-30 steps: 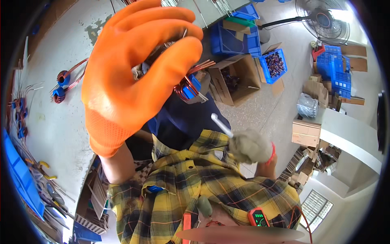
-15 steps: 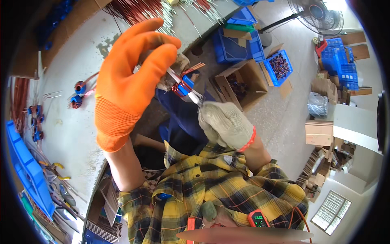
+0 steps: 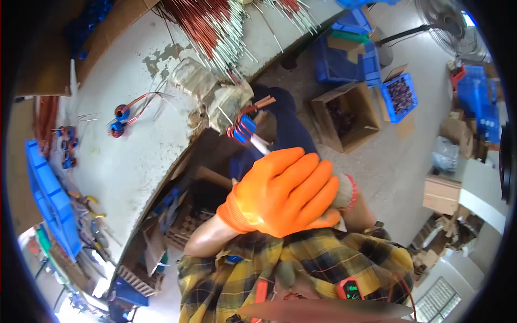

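My left hand [image 3: 288, 194], in an orange glove, lies across my right hand with its fingers close together and bent over it. Only the cuff side of my right hand [image 3: 344, 194], in a grey-white glove with a red edge, shows; its fingers and what they hold are hidden. A pale strip [image 3: 259, 144] runs from under the orange glove to a coil [image 3: 245, 129] with a blue core and red wire. The coil sits against a worn, tape-wrapped block [image 3: 229, 105] at the bench edge. Bare copper-coloured wire ends [image 3: 265, 101] stick out beside it.
Red wires with silvery ends [image 3: 215, 37] are heaped on the bench [image 3: 113, 177]. Two finished-looking coils [image 3: 119, 121] lie left of the block. A blue tray [image 3: 51, 194] stands farther left. On the floor are a cardboard box [image 3: 344, 121], a blue crate [image 3: 399, 96] and a fan [image 3: 441, 24].
My left hand has come down and right from above the block onto my right hand, its fingers closing over it. The block is now uncovered. The whole view has shifted.
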A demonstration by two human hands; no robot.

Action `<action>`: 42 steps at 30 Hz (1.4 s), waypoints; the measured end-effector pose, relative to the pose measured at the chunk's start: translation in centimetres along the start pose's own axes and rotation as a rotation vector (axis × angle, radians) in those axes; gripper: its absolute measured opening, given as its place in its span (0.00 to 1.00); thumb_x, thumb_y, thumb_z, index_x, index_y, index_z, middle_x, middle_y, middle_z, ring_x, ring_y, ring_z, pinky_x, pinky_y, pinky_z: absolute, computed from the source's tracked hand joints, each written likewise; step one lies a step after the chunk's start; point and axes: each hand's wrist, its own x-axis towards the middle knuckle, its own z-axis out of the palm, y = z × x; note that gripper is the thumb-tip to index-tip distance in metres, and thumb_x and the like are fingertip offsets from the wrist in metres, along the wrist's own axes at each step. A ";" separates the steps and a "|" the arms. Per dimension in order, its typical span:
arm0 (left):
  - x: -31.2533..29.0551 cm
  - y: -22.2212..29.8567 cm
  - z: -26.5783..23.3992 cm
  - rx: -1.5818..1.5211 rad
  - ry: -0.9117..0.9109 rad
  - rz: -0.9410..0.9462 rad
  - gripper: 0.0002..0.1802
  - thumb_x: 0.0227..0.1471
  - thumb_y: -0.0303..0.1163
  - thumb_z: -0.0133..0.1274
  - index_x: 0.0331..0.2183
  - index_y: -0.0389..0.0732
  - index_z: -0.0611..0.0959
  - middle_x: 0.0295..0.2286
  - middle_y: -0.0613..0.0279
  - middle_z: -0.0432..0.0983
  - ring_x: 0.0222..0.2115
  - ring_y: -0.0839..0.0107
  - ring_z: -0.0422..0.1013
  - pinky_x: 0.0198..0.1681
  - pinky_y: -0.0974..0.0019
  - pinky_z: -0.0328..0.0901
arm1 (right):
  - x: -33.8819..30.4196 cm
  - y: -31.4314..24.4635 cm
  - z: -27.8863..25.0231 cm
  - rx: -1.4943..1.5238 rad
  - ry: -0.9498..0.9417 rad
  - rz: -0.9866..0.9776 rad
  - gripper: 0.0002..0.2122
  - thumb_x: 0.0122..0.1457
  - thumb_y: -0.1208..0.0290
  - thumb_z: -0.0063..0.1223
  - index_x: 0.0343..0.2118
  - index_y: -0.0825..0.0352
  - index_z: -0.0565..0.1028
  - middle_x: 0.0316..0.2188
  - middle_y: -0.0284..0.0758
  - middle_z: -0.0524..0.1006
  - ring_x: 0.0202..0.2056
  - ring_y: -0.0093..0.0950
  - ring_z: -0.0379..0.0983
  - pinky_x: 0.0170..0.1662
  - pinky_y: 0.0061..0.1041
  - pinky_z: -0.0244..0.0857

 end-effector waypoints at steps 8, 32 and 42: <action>0.7 -1.5 -0.6 0.034 -0.078 0.013 0.22 0.49 0.46 0.69 0.35 0.36 0.88 0.34 0.56 0.84 0.30 0.62 0.78 0.39 0.57 0.73 | -2.4 1.5 -2.6 -1.069 0.599 -0.221 0.13 0.76 0.61 0.52 0.42 0.64 0.83 0.30 0.35 0.84 0.31 0.27 0.82 0.34 0.29 0.74; 0.2 -4.0 -6.3 0.321 0.202 -0.298 0.32 0.43 0.19 0.72 0.54 0.35 0.87 0.48 0.53 0.88 0.54 0.46 0.80 0.63 0.45 0.69 | -6.8 -0.1 -4.2 -1.615 0.461 -0.192 0.12 0.72 0.63 0.55 0.42 0.68 0.83 0.26 0.40 0.83 0.22 0.33 0.81 0.29 0.31 0.74; 0.0 -4.0 -5.7 0.239 0.280 -0.288 0.33 0.44 0.27 0.76 0.54 0.41 0.87 0.49 0.60 0.88 0.53 0.52 0.80 0.63 0.42 0.68 | 0.7 -3.0 2.4 -1.487 0.642 -0.832 0.09 0.64 0.72 0.74 0.41 0.70 0.84 0.24 0.29 0.82 0.26 0.16 0.78 0.30 0.20 0.72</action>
